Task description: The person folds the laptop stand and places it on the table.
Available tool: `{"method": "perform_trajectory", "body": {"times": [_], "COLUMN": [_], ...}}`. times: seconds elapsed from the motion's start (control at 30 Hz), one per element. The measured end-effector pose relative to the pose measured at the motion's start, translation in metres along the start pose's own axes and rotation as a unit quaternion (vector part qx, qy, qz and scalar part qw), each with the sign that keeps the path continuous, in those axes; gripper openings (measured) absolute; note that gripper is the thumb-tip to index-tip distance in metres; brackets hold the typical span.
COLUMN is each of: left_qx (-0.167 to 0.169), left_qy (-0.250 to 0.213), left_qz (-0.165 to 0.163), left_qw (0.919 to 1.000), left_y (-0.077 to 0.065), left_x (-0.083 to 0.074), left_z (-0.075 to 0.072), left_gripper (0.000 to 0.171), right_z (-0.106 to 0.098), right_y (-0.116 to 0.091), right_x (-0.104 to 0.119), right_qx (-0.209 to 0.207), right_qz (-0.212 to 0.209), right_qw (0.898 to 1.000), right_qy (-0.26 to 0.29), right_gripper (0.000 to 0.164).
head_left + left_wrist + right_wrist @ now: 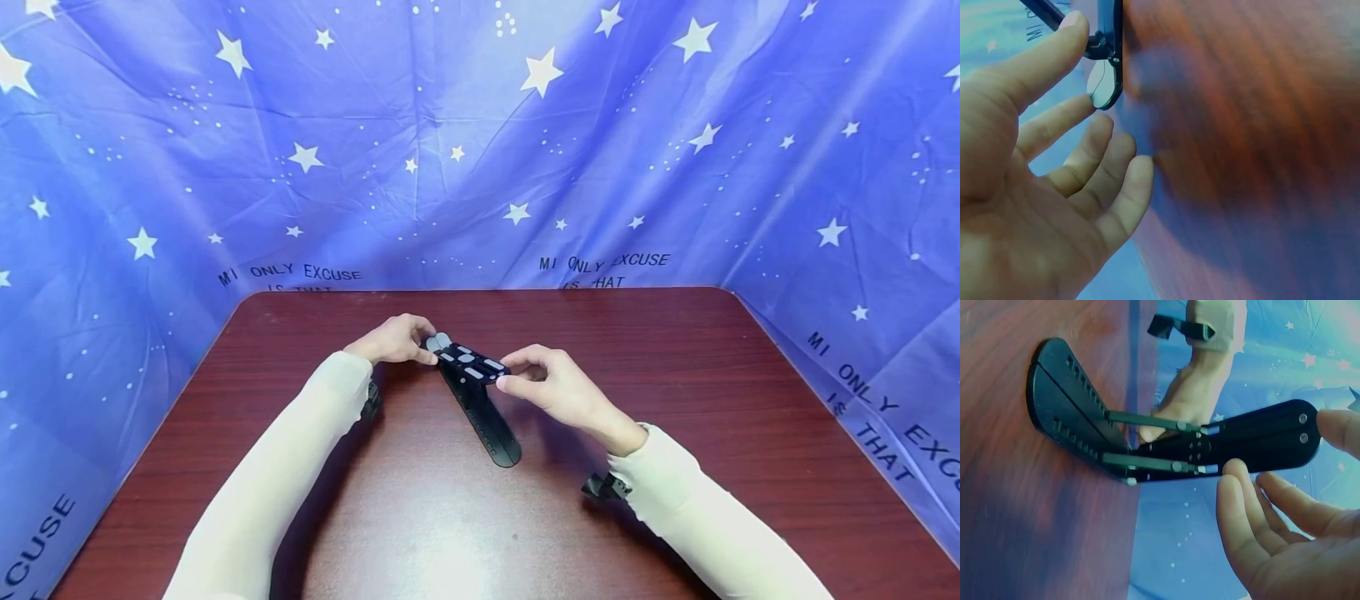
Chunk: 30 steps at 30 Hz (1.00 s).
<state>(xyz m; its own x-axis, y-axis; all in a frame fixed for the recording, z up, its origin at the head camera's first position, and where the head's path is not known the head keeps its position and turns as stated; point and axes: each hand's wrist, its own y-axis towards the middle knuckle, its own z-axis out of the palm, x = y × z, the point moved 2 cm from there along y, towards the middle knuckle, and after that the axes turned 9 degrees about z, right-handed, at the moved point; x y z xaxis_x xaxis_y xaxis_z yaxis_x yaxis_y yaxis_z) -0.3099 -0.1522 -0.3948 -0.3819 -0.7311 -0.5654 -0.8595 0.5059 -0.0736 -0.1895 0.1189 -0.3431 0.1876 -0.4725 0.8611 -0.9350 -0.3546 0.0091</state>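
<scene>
A black folding laptop stand (487, 421) stands tilted open on the table, its long slotted base plate lying down and its upper plate (1260, 440) raised. Grey pads dot the upper plate's face; two struts (1147, 464) link it to the slots, as the right wrist view shows. At the far hinge end, my left hand (393, 338) holds the stand between thumb and index finger, the other fingers loosely bent away from it. My right hand (558, 385) pinches the raised end of the upper plate, thumb at its tip and fingers along its edge.
The reddish-brown wooden table (675, 350) reaches back to a blue star-printed curtain (465, 108) that hangs behind it and at both sides. A black wrist device (606, 487) is strapped below the right sleeve.
</scene>
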Motion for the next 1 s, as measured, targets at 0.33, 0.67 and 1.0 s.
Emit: {"method": "perform_trajectory", "body": {"times": [0.33,0.67,1.0], "left_qx": [0.036,0.056,0.079], "left_qy": [-0.01,-0.095,-0.123], "left_qz": [0.004,-0.014,-0.028], "left_qw": [0.9993,0.9938,0.9889], "left_y": [0.017,0.027,0.033], "left_x": [-0.004,-0.008,-0.014], "left_z": [-0.002,0.0,0.0], "left_gripper": [0.053,0.058,0.06], "right_z": [0.013,0.024,0.029], "right_y": [-0.002,-0.008,-0.01], "right_x": [0.003,0.009,0.012], "right_qx": [-0.023,-0.071,-0.081], "right_qz": [0.023,0.08,0.109], "right_qw": [0.999,0.994,0.991], "right_qy": [0.029,0.025,0.021], "right_gripper": [0.032,0.035,0.035]}}
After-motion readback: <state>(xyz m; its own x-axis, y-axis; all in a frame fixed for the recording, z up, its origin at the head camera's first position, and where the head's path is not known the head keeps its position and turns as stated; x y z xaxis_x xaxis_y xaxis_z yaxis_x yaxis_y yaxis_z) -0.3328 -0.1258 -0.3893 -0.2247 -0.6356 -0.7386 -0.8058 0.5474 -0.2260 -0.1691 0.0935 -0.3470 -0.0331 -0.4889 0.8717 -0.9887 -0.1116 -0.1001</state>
